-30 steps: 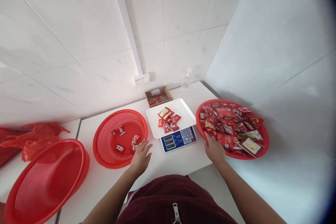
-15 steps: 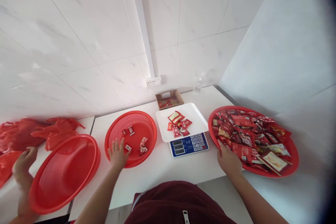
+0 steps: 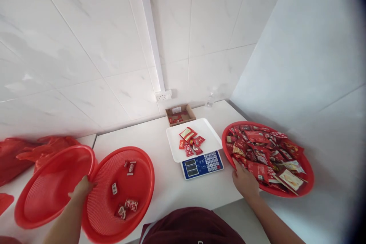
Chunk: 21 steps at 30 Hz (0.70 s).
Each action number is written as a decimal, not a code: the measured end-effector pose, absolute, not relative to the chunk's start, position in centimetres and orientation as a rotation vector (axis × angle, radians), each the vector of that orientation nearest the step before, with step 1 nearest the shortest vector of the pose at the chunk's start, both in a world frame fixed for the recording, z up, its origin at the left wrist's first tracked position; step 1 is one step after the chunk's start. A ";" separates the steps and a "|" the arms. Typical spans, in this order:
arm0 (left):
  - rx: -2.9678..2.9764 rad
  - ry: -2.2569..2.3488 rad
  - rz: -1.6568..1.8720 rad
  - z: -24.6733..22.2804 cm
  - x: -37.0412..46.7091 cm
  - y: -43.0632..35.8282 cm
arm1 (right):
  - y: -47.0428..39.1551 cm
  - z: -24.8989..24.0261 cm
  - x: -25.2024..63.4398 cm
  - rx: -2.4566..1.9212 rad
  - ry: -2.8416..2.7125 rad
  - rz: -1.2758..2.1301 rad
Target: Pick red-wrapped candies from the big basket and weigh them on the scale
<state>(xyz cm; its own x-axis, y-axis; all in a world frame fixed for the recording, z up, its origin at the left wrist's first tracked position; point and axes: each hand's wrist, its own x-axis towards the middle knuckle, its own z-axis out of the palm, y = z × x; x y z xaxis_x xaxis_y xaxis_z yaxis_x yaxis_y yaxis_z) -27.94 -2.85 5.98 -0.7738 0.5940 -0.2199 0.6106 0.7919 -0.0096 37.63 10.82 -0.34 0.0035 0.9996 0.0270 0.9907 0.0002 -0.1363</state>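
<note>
My left hand (image 3: 82, 187) is closed at the meeting rims of two red plastic baskets. It grips the left rim of the middle basket (image 3: 148, 192), which tilts and holds several small wrapped snacks (image 3: 130, 168). Its fingertips are partly hidden. Just left of that hand is the leaning left basket (image 3: 21, 207), with nothing visible inside. My right hand (image 3: 246, 181) is closed on the near-left rim of the right basket (image 3: 310, 183), heaped with red snack packets (image 3: 261, 154). Between the hands, a white tray (image 3: 210, 137) on a blue digital scale (image 3: 202, 166) carries several packets (image 3: 188, 134).
A small cardboard box (image 3: 188, 116) with red packets stands behind the scale. Near the wall are a clear plastic bottle (image 3: 210, 100) and a power socket (image 3: 163, 95). Red plastic bags (image 3: 17, 156) lie at the far left. A side wall rises at the right.
The middle basket has shifted left and towards me, tilting, with my left hand at its left rim. The left basket moved slightly left. Another person's hand at the far left has left its place.
</note>
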 end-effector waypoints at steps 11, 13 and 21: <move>1.651 2.393 -0.641 6.8 -27.5 -3.6 | 10.8 0.0 37.4 -2.204 -2.066 0.209; 1.687 2.413 -0.644 6.6 -27.5 -3.4 | 10.8 0.0 37.4 -2.226 -2.062 0.228; 1.635 2.347 -0.397 7.3 -24.3 0.8 | 10.8 0.2 37.2 -2.240 -2.063 0.201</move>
<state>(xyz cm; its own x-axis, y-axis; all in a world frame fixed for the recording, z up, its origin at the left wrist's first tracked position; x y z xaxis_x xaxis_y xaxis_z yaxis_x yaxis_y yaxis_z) -24.27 0.79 7.31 -0.3371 0.8709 -0.3576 0.9401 0.3321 -0.0772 37.23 10.78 0.23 0.0792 0.9962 -0.0357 0.9843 -0.0839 -0.1551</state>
